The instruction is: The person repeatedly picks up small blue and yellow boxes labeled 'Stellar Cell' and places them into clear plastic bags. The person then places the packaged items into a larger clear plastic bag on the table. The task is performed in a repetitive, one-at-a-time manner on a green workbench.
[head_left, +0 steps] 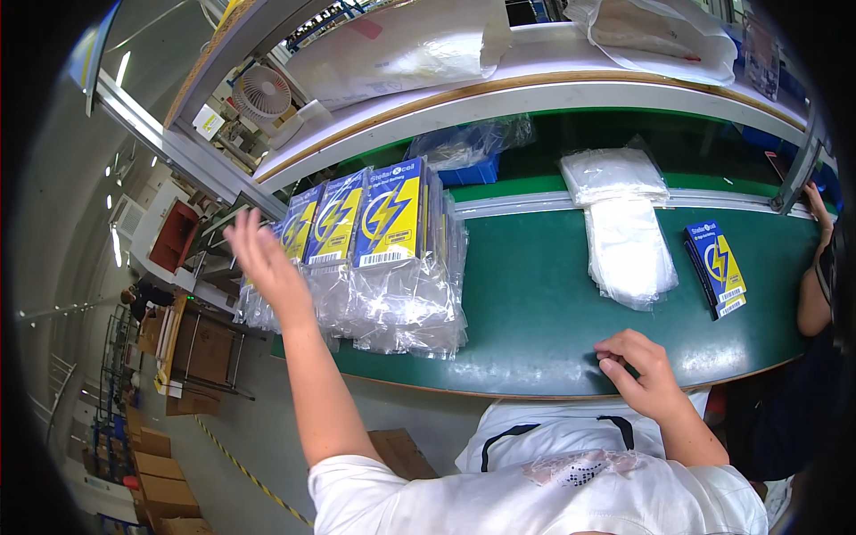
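Bagged packs (374,259) seemingly just beyond left hand (266,263).

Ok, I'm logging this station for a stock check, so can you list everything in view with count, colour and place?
Green conveyor belt table: one, green, across the middle.
Bagged blue-and-yellow flat boxes with a lightning bolt: a row, exact count unclear, standing on the belt's left end.
Loose blue-and-yellow flat boxes: a small stack, on the belt at right.
Clear plastic bags: one pile, whitish, belt centre-right.
Blue plastic bin: one, behind the belt, under crumpled clear film.
White desk fan: one, upper left shelf.
Brown cardboard cartons: several, floor at lower left.
Another person's arm: one, far right edge.
Left hand: open, raised beside the bagged boxes.
Right hand: fingers curled, at the belt's near edge.
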A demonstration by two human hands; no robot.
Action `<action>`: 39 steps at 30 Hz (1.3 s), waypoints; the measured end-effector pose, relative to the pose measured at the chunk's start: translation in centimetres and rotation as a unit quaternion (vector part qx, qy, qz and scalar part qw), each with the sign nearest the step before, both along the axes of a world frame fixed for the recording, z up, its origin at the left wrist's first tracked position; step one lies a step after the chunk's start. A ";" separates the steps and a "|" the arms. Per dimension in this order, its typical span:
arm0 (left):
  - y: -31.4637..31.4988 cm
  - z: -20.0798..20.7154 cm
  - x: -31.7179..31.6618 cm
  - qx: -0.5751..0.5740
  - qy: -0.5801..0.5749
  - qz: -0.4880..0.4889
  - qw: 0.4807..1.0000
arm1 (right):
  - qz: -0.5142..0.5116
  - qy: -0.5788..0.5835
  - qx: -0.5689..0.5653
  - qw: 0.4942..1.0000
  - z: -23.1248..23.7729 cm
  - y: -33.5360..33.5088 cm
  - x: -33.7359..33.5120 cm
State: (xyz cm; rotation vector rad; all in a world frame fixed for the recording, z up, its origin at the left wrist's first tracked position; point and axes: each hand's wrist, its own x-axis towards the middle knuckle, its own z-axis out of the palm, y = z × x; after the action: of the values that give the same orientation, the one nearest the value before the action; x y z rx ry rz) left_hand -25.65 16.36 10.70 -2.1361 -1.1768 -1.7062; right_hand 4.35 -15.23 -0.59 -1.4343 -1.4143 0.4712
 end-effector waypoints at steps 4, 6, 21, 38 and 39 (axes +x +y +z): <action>-6.7 -2.5 2.5 0.182 -0.051 0.075 0.979 | -0.016 -0.005 0.014 1.000 -0.4 0.1 0.2; -8.8 -5.7 4.8 0.183 -0.007 0.044 0.982 | -0.019 -0.007 0.009 1.000 -0.5 0.2 0.2; -7.8 -7.9 11.2 -0.154 -0.105 0.060 0.981 | -0.027 0.002 -0.002 1.000 -0.6 -0.4 0.2; -18.5 -11.3 19.0 -0.123 0.317 -0.399 0.851 | -0.460 -0.264 -0.180 0.828 -1.4 -1.3 16.7; -17.8 -11.4 20.1 -0.118 0.349 -0.394 0.842 | -0.437 -0.249 -0.213 0.838 -0.7 -1.4 16.5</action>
State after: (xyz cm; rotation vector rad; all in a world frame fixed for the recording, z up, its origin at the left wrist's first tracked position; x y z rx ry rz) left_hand -5.58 -1.42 -0.67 -3.2536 -0.2974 -0.7300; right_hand 20.88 -16.66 -1.33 -2.4996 -0.8691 -0.2249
